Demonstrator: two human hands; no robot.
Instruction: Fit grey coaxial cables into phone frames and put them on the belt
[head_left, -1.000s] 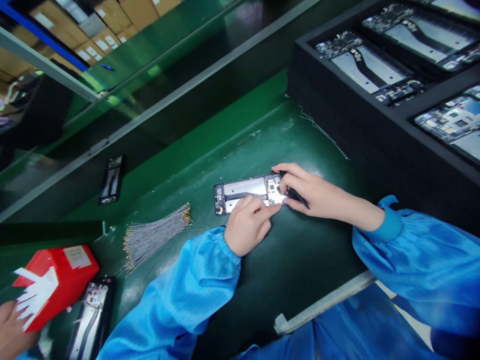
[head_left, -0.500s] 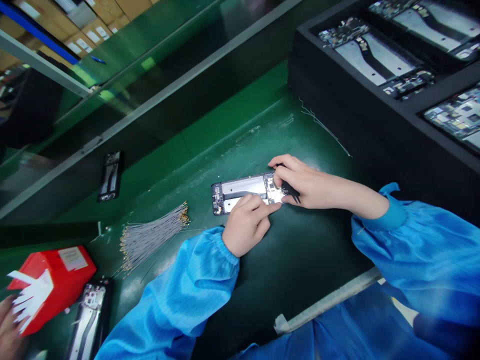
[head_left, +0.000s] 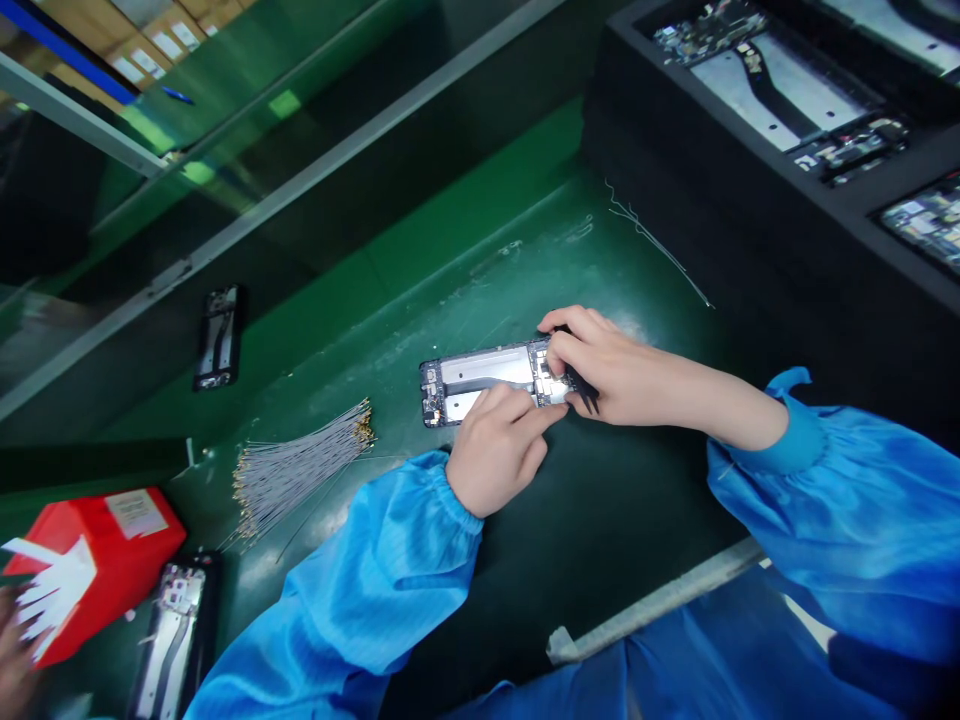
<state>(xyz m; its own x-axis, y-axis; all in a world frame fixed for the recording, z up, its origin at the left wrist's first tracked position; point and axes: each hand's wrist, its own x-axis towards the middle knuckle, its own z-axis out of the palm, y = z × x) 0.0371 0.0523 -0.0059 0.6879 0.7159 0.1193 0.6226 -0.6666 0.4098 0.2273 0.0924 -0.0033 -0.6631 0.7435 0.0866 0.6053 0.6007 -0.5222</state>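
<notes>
An opened phone lies flat on the green bench, its circuit boards, silver plate and dark ribbon cable exposed. My left hand rests over its near edge, index finger stretched along that edge towards the right end, the other fingers curled. At that right end, my right hand has its fingers closed around the phone's board end. Black tweezers are tucked in the same hand, their tips pointing down towards me. Fingers hide part of the board and the exact contact points.
A bundle of thin grey cables lies left of the phone. Further left are a red box with white strips, another person's hand and two more opened phones. A black foam tray holding phones stands right, beside loose wires.
Both hands keep almost the same pose on the phone, with only slight finger movement. The whole view has shifted a little.
</notes>
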